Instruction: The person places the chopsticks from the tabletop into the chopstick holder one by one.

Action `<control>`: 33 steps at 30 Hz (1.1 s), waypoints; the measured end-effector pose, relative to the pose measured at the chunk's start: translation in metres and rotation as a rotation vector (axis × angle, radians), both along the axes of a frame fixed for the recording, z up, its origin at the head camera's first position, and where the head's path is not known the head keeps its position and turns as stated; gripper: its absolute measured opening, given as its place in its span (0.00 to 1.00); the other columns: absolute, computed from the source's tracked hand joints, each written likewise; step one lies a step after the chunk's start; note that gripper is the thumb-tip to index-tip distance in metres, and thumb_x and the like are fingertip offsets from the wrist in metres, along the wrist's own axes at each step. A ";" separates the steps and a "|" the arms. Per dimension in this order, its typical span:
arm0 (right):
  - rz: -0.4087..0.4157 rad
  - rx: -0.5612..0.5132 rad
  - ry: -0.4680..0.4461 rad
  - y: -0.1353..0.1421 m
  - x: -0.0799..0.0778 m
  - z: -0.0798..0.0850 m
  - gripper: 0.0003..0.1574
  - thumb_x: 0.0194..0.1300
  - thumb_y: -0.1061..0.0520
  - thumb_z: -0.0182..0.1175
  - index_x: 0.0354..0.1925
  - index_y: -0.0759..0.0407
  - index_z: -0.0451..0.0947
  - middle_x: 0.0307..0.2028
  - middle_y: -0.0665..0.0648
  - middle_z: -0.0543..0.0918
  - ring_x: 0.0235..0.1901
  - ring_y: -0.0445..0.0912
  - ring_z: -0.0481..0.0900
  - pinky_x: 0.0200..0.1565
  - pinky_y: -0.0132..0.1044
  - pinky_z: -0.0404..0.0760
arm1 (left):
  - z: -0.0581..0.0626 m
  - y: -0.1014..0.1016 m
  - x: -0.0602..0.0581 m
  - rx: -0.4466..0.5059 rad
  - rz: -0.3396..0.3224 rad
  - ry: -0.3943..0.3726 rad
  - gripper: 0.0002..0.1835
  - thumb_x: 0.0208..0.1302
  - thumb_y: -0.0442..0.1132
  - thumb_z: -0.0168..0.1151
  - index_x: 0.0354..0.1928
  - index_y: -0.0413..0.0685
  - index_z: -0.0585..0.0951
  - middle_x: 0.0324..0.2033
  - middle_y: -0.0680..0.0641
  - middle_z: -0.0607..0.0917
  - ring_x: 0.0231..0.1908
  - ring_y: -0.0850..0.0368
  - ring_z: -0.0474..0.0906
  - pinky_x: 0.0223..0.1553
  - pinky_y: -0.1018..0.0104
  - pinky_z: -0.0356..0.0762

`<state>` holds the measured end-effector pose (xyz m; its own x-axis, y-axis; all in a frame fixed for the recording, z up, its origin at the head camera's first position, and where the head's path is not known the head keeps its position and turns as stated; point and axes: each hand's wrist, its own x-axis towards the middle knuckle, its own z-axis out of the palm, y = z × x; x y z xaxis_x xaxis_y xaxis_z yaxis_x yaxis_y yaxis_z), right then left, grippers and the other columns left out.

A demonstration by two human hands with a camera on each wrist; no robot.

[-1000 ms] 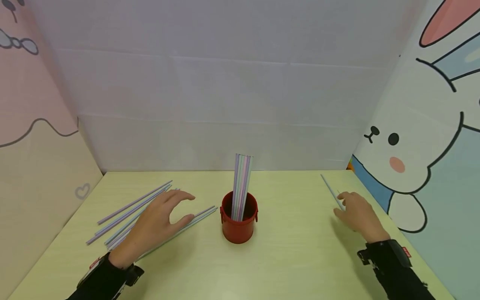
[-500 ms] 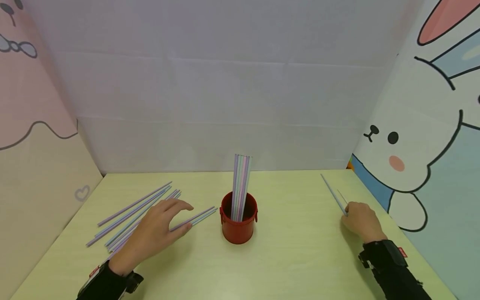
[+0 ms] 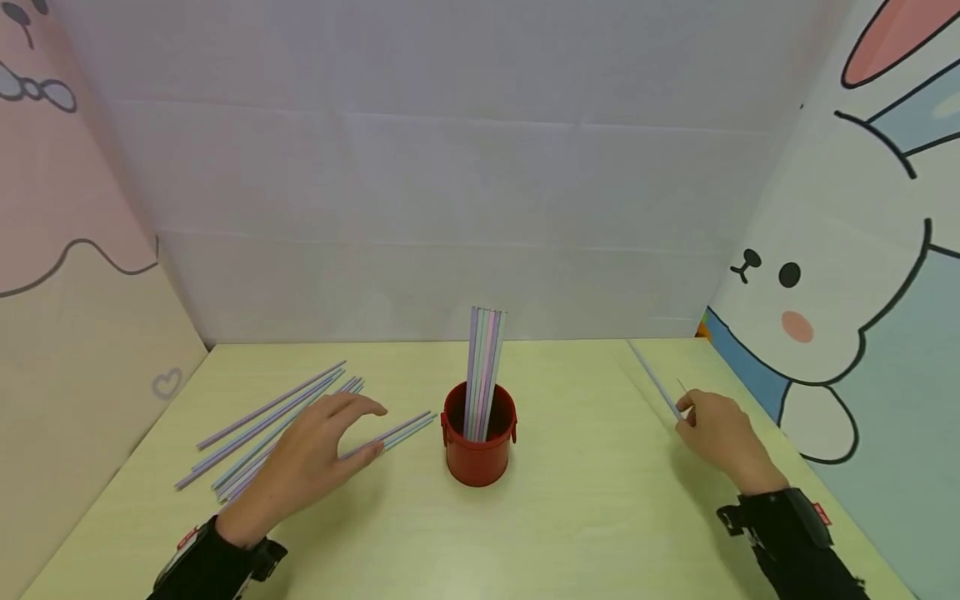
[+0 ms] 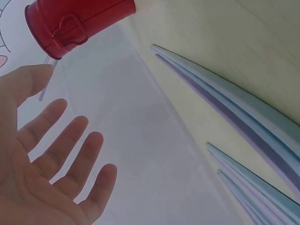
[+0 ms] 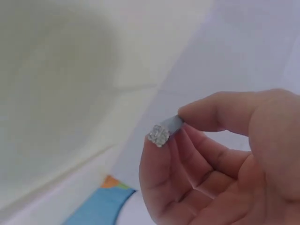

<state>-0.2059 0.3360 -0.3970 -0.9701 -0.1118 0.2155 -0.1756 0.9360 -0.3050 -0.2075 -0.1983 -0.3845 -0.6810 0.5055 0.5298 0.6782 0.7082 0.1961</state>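
Note:
My left hand (image 3: 315,454) hovers over a loose spread of thin pastel sticks (image 3: 258,421) on the left of the table, fingers parted. In the left wrist view nothing lies between that hand's fingers; pale blue and purple sticks (image 4: 234,108) lie off to its right. On the table's right side, my right hand (image 3: 726,437) pinches a pale blue stick (image 3: 651,372) near its lower end. The right wrist view shows the stick's rough, crumpled end (image 5: 159,135) between thumb and fingers. A red bucket (image 3: 480,464) stands mid-table, holding several upright sticks (image 3: 483,367).
The pale wooden table (image 3: 570,517) meets a white backdrop (image 3: 450,192) behind. A cartoon rabbit panel (image 3: 817,300) rises along the right edge, a pink and cream panel (image 3: 82,350) along the left. A short thin line (image 3: 682,386) shows just beyond my right hand.
The right hand first drew slightly nearer, then lifted a little; the stick's far end has swung left. The left hand has shifted slightly and stays over the sticks.

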 end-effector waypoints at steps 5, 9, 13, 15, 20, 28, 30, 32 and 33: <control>0.104 -0.028 0.112 -0.028 0.015 0.035 0.11 0.60 0.64 0.58 0.43 0.63 0.77 0.27 0.51 0.76 0.21 0.41 0.69 0.24 0.39 0.71 | 0.010 0.005 0.004 0.006 -0.018 0.012 0.20 0.56 0.50 0.68 0.51 0.59 0.78 0.49 0.60 0.78 0.51 0.59 0.72 0.48 0.54 0.74; 0.160 -0.038 0.158 -0.054 0.030 0.062 0.11 0.60 0.64 0.58 0.43 0.56 0.77 0.27 0.46 0.76 0.22 0.38 0.71 0.25 0.37 0.74 | 0.021 0.012 0.008 0.007 -0.034 0.019 0.21 0.56 0.50 0.68 0.52 0.62 0.77 0.49 0.62 0.77 0.52 0.61 0.71 0.50 0.55 0.73; 0.237 -0.057 0.180 -0.080 0.046 0.082 0.12 0.60 0.64 0.59 0.42 0.51 0.77 0.27 0.42 0.74 0.23 0.35 0.70 0.24 0.33 0.74 | 0.035 0.025 0.016 0.031 -0.064 0.050 0.20 0.56 0.48 0.68 0.52 0.63 0.77 0.48 0.63 0.77 0.51 0.62 0.71 0.51 0.55 0.73; 0.288 -0.066 0.191 -0.092 0.052 0.087 0.13 0.59 0.64 0.60 0.42 0.50 0.77 0.28 0.41 0.73 0.23 0.34 0.69 0.24 0.31 0.73 | 0.043 0.032 0.021 0.054 -0.085 0.081 0.20 0.55 0.47 0.68 0.51 0.62 0.78 0.47 0.63 0.78 0.49 0.62 0.71 0.49 0.57 0.74; 0.411 0.006 0.225 -0.122 0.063 0.088 0.15 0.56 0.64 0.62 0.40 0.47 0.76 0.30 0.38 0.73 0.24 0.32 0.68 0.25 0.28 0.73 | 0.062 0.057 0.035 0.075 -0.141 0.157 0.20 0.52 0.44 0.70 0.50 0.60 0.79 0.45 0.63 0.78 0.45 0.63 0.70 0.40 0.62 0.76; 0.558 0.088 0.138 -0.160 0.070 0.079 0.14 0.55 0.61 0.66 0.38 0.46 0.76 0.32 0.39 0.72 0.29 0.33 0.70 0.30 0.28 0.76 | 0.063 0.097 0.044 0.013 -0.273 0.136 0.17 0.52 0.44 0.72 0.45 0.58 0.80 0.41 0.60 0.79 0.39 0.62 0.68 0.37 0.67 0.73; 0.580 0.090 0.140 -0.168 0.071 0.078 0.14 0.55 0.61 0.66 0.38 0.46 0.76 0.31 0.39 0.72 0.28 0.34 0.69 0.29 0.27 0.75 | 0.058 0.103 0.044 -0.015 -0.300 0.111 0.15 0.52 0.44 0.73 0.42 0.58 0.81 0.39 0.61 0.79 0.37 0.64 0.68 0.37 0.70 0.72; 0.597 0.102 0.156 -0.174 0.072 0.078 0.14 0.54 0.62 0.66 0.38 0.47 0.77 0.31 0.40 0.71 0.28 0.34 0.67 0.27 0.26 0.73 | 0.052 0.108 0.044 -0.039 -0.325 0.089 0.13 0.52 0.45 0.73 0.39 0.58 0.81 0.37 0.62 0.79 0.35 0.65 0.67 0.35 0.72 0.70; 0.605 0.110 0.163 -0.177 0.072 0.078 0.14 0.54 0.62 0.66 0.38 0.47 0.77 0.31 0.40 0.71 0.28 0.35 0.66 0.27 0.26 0.72 | 0.050 0.110 0.044 -0.047 -0.334 0.078 0.12 0.53 0.45 0.73 0.38 0.59 0.81 0.35 0.62 0.79 0.33 0.65 0.67 0.34 0.74 0.69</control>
<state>-0.1336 0.1589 -0.3191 -0.6838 -0.6599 0.3113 -0.7195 0.6809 -0.1370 -0.1634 -0.0881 -0.3345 -0.4324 0.7186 0.5446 0.8857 0.4518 0.1070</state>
